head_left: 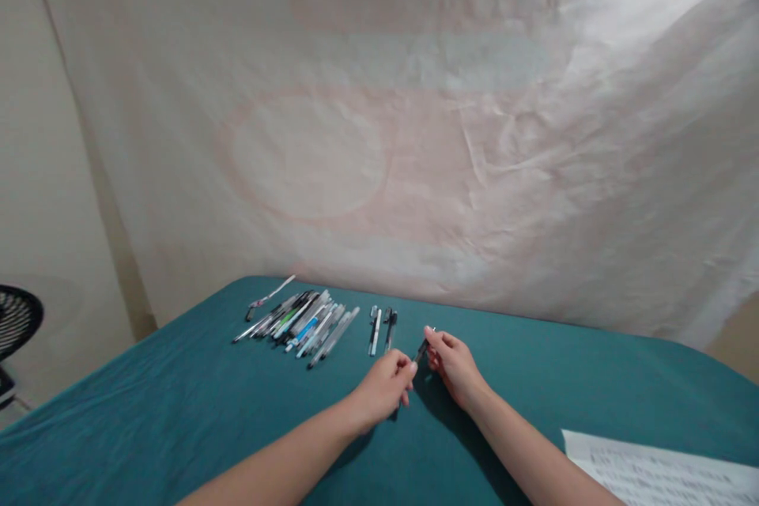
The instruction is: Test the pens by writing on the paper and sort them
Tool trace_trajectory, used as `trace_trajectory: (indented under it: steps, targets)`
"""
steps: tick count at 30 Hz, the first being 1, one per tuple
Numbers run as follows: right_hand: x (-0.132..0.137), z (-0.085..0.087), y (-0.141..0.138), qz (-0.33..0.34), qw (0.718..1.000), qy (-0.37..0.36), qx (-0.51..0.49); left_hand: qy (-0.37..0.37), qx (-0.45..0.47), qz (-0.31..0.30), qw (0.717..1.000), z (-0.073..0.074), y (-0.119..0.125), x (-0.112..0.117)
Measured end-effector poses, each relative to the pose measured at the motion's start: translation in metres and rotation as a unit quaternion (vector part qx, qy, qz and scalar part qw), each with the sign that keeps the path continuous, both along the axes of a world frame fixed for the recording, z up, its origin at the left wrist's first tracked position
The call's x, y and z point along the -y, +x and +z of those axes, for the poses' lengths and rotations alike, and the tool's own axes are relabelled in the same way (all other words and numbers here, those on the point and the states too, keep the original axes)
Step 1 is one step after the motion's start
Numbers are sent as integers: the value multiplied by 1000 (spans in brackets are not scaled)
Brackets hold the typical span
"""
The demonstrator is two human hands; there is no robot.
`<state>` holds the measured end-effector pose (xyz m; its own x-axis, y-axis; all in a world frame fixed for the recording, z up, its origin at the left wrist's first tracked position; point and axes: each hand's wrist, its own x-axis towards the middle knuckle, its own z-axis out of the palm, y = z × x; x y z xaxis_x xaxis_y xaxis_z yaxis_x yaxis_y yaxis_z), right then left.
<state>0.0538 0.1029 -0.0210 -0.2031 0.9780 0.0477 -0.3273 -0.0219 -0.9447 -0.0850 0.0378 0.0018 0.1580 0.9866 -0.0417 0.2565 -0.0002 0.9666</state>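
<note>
My left hand [384, 387] and my right hand [454, 364] meet above the teal tablecloth [178, 419]. Both pinch the same dark pen [421, 350], which is held between them, tilted up to the right. My left fingers are closed on its lower end and my right fingers on its upper end. Just beyond the hands two pens [381, 328] lie side by side, one white and one dark. Farther left a row of several pens [302, 319] lies fanned out on the cloth.
A printed white sheet of paper [658, 474] lies at the near right corner of the table. A pale wrinkled cloth [451, 134] hangs behind the table. A black fan [15, 320] stands at the far left, off the table.
</note>
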Motion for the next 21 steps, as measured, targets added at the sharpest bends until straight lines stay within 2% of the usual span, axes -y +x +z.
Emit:
trace_trajectory:
  steps: [3, 7, 18, 21]
  targets:
    - [-2, -2, 2, 2, 999, -18, -28, -53, 96, 5, 994, -3, 12, -1]
    - [-5, -2, 3, 4, 998, -42, -54, -109, 172, 22, 979, -5, 18, 0]
    - [-1, 4, 2, 51, 996, -59, -49, -137, 208, 22, 968, -11, 12, 2]
    - [-2, 2, 1, 41, 996, -60, -53, -138, 213, 23, 967, -11, 12, 3]
